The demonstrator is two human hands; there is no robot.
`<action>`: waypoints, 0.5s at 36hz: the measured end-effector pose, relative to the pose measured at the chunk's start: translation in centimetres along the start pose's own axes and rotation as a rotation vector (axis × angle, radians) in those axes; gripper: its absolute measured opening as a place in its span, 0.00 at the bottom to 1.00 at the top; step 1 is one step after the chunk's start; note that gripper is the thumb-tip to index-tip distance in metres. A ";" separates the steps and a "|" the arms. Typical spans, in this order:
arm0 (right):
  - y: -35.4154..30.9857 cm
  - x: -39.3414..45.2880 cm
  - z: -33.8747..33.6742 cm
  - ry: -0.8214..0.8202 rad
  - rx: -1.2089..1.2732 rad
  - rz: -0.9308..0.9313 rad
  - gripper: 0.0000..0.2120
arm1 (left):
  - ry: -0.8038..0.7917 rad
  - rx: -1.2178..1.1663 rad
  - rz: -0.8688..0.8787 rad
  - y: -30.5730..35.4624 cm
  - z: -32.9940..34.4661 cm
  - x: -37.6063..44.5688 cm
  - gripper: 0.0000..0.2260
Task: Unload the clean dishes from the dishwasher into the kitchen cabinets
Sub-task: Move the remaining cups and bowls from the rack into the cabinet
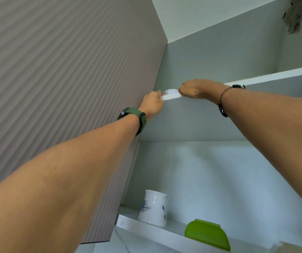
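Head view: white dish [171,92] with a red mark sitting on the upper shelf [274,74], at its front edge. Left hand [153,104] and right hand [197,89] flanking it, fingers curled at its rim. Likely ceramic: stiff, breakable, slippery; best held by opposite rims. Below the shelf: white jug [154,208], green bowl [207,233].

Ribbed taupe cabinet door [64,70] stood open at left. Cabinet interior [219,57] was pale grey, with white-edged upper shelf [274,75] and lower shelf [155,232]. Metal hinge [292,17] top right. Soft, even light.
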State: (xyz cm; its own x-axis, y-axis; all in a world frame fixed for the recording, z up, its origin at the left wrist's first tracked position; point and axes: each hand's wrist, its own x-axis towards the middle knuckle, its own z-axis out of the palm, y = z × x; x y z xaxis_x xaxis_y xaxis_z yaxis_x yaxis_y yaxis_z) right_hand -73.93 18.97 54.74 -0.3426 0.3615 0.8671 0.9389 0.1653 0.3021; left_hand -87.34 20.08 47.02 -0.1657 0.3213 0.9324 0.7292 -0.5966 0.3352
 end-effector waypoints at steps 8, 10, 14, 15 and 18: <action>1.3 -8.3 0.2 0.221 -0.090 -0.163 0.20 | -0.196 0.072 0.098 0.6 -0.5 -6.8 0.26; 1.9 -10.8 0.1 0.131 -0.145 -0.204 0.20 | -0.255 0.121 0.131 1.6 -0.9 -8.2 0.27; 3.0 -14.8 -0.8 0.088 -0.117 -0.150 0.07 | -0.278 0.137 0.183 4.2 -2.2 -9.4 0.17; 3.0 -15.6 -1.2 0.100 -0.104 -0.136 0.04 | -0.262 0.130 0.203 4.7 -2.5 -9.6 0.13; 3.0 -17.8 -2.6 0.118 -0.082 -0.109 0.02 | -0.244 0.125 0.259 6.5 -3.1 -10.3 0.10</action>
State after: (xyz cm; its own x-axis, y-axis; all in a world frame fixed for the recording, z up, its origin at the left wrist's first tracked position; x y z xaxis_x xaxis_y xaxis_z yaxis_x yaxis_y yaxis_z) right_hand -64.89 10.70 41.24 -0.4411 0.2349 0.8662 0.8974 0.1205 0.4244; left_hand -82.98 10.64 40.03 0.1873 0.3462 0.9193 0.8042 -0.5914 0.0588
